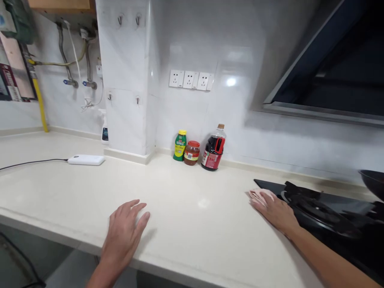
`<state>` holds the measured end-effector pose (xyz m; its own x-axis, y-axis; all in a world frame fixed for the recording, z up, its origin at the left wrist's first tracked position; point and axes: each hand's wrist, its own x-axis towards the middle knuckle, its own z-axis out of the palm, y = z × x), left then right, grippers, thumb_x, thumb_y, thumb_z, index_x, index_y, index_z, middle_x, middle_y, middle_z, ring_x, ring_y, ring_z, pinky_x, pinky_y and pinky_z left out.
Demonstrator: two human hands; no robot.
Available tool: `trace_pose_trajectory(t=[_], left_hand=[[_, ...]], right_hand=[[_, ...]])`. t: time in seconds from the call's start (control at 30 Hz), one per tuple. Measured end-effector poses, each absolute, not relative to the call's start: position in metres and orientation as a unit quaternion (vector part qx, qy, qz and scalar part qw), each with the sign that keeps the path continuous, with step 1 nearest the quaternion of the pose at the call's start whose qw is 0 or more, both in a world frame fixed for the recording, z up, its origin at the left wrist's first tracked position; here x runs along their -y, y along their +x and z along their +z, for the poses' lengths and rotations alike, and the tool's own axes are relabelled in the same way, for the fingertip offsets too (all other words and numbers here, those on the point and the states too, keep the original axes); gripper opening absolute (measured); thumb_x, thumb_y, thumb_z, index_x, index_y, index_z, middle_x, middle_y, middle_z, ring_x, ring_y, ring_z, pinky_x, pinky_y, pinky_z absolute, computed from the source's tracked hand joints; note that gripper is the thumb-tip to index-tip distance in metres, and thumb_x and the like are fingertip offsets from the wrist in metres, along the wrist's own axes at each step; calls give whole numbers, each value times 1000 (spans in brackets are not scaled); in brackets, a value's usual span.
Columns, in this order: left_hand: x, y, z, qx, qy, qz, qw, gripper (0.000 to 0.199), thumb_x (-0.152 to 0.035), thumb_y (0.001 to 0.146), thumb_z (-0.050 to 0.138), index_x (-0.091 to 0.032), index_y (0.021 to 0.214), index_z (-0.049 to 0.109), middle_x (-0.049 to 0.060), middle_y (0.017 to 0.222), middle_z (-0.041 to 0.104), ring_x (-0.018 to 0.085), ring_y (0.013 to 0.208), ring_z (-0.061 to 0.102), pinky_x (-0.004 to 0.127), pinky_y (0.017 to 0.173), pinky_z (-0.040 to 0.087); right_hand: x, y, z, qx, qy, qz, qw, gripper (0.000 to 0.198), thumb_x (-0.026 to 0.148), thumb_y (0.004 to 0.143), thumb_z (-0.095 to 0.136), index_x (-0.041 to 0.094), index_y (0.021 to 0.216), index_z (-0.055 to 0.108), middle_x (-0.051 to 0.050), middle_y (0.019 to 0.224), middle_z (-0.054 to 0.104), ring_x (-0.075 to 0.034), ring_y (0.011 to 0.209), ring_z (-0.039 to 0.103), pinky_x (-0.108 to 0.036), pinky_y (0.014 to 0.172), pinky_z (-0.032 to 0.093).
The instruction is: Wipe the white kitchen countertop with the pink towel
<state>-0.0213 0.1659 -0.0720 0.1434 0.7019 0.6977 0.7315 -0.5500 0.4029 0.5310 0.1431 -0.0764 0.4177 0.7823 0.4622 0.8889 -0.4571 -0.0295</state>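
Note:
Under the fingers of my right hand (274, 210) is a pinkish cloth (258, 196), pressed on the pale countertop (192, 224) at the left edge of the black gas stove (324, 208). Part of the cloth is hidden beneath that hand. My left hand (124, 228) hovers over the front part of the counter with its fingers apart and nothing in them. Against the back wall stand a green bottle (180, 148) with a yellow cap, a red-lidded jar (192, 154) and a large dark sauce bottle (213, 150) with a red handle.
A white power bank (86, 160) with a black cable lies on the left. Beyond it, a spray bottle (104, 130) stands by the tiled pillar (124, 80). The range hood (327, 108) overhangs the right side, and a wok (373, 182) sits at the far right.

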Motion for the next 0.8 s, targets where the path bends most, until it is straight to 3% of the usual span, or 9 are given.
trace_pose_trajectory(t=[0.17, 0.47, 0.6, 0.8], left_hand=[[-167, -21, -75, 452, -753, -479, 22, 35, -49, 103, 41, -27, 114, 66, 9, 121, 69, 28, 120, 62, 50, 100, 48], [-163, -23, -77, 459, -725, -514, 0, 29, -42, 103, 44, -30, 119, 65, 9, 126, 67, 28, 123, 59, 52, 102, 49], [-164, -24, -78, 466, -705, -534, -12, 29, -40, 104, 42, -28, 119, 65, 10, 128, 65, 28, 125, 58, 52, 104, 47], [-162, -24, -73, 489, -650, -581, -22, 33, -41, 105, 41, -25, 124, 64, 11, 140, 55, 28, 136, 47, 52, 115, 38]], right_hand=[[-220, 500, -78, 488, -849, -161, 122, 71, 73, 89, 42, 22, 136, 57, -21, 146, 43, -44, 126, 50, -57, 104, 38], [-347, 306, -60, 675, -719, -89, 138, 62, 61, 98, 50, 21, 145, 47, -16, 155, 36, -36, 140, 35, -57, 114, 28], [-348, 212, -53, 793, -585, -49, 162, 55, 54, 101, 48, 23, 146, 48, -13, 161, 29, -33, 146, 28, -52, 117, 24], [-280, 126, -49, 916, -347, 3, 203, 43, 47, 98, 58, 29, 136, 56, -7, 152, 44, -24, 144, 33, -43, 118, 28]])
